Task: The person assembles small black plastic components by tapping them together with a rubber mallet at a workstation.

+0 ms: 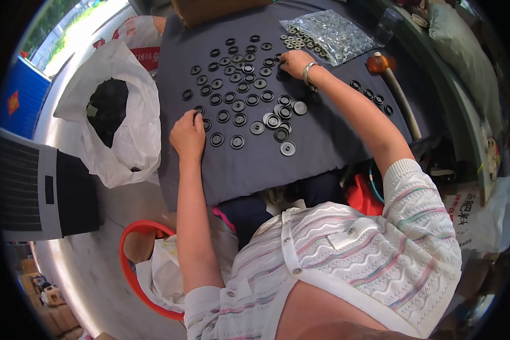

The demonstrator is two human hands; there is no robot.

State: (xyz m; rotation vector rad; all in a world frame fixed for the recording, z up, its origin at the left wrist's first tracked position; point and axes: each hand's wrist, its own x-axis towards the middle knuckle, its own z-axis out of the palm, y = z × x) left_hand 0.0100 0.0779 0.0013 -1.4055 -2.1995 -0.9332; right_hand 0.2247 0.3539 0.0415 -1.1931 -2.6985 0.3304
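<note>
Rings (238, 85), black, laid out in rows on dark cloth counter (323, 141). Left hand (188, 135) fingers bent on near row; right hand (293, 61) pinching far ring. Risk: forearm sweep scatters loose pile (280, 122).

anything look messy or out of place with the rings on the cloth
Mostly neat rows of black rings, but near the middle a small cluster overlaps in a heap, and a few metal rings lie spilled beside the clear bag.

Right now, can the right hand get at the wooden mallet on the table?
Probably yes. The right hand rests on the black rings, and the mallet lies just to its right on the dark table, uncovered, with only a few loose rings beside it.
</note>
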